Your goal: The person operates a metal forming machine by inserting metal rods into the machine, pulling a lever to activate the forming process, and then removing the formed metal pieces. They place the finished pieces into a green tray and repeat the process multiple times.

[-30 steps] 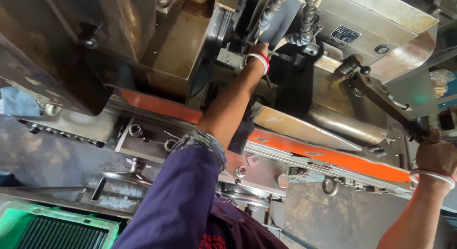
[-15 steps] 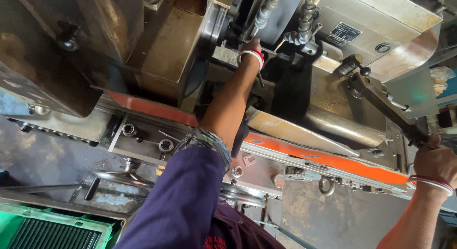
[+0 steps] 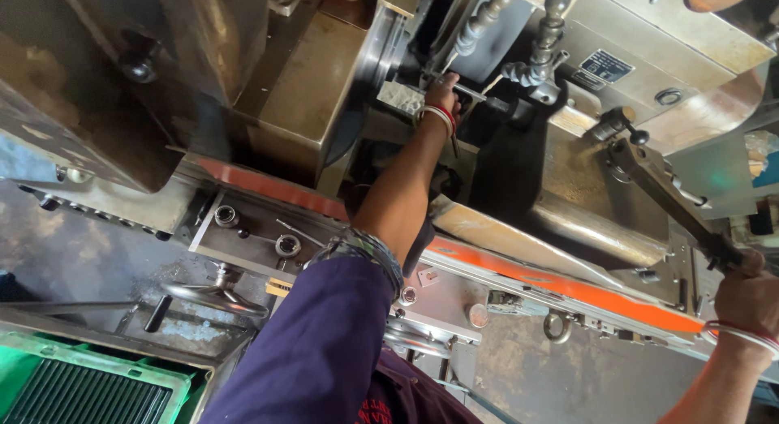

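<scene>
1. Sleeve [image 3: 324, 343] of dark purple cloth fills the near foreground, rolled to a bunched cuff at the elbow of the person's left arm.
2. Beside it at lower left lies a green ribbed crate [image 3: 73, 387], and a grey metal handwheel [image 3: 213, 298] stands out from the machine's front.
3. The right hand [image 3: 751, 290], at the lower right edge, wears red and white thread bands at the wrist and is clenched round the near end of a long lever handle [image 3: 665, 201].
4. That handle is a dark, worn steel bar, flat-sided and greasy-looking; it runs up and leftward from the fist to a pivot with a small black knob on the machine's pale metal housing.
5. An orange strip [image 3: 560, 286] runs slantwise across the machine's front edge, with a grey plate below it carrying round bolts and a hanging ring.
6. Above the strip a polished, curved steel cover [image 3: 584, 221] reflects light, just under the lever.
7. The bare left forearm reaches away over the strip into a dark recess in the middle of the machine.
8. The left hand [image 3: 442, 95], also banded red and white at the wrist, is closed on a thin steel key [image 3: 466, 87], a slim bright rod lying crosswise at the fingers; its far end is hidden in the shadow.
9. Farthest off, ribbed metal hoses [image 3: 487, 18] rise beside the hand, with a grey housing bearing a small dark plate to their right.
</scene>
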Action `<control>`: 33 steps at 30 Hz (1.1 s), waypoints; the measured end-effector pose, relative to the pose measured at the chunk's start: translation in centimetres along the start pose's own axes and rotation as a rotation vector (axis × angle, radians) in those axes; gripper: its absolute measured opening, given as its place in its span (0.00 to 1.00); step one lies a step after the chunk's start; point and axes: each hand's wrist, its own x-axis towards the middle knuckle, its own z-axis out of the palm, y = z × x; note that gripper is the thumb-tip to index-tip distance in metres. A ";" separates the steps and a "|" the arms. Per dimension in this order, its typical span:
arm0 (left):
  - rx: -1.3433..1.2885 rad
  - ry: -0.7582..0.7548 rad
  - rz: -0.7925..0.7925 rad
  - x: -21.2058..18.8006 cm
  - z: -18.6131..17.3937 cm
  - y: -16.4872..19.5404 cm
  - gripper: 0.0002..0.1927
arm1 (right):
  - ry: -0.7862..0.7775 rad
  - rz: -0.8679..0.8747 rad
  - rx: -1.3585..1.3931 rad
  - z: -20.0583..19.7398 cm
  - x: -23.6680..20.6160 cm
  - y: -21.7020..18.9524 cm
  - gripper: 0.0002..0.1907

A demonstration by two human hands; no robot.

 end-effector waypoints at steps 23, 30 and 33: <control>0.002 0.205 0.233 -0.1 -0.9 0.8 0.26 | 0.003 0.021 0.096 -1.9 -0.7 -2.9 0.24; -0.005 0.262 0.133 -0.9 0.6 1.3 0.21 | 0.002 -0.027 0.070 -4.6 -1.7 -4.4 0.22; 0.083 0.262 -0.055 -1.1 -0.4 0.6 0.21 | -0.052 -0.164 -0.059 -2.8 2.2 -3.1 0.20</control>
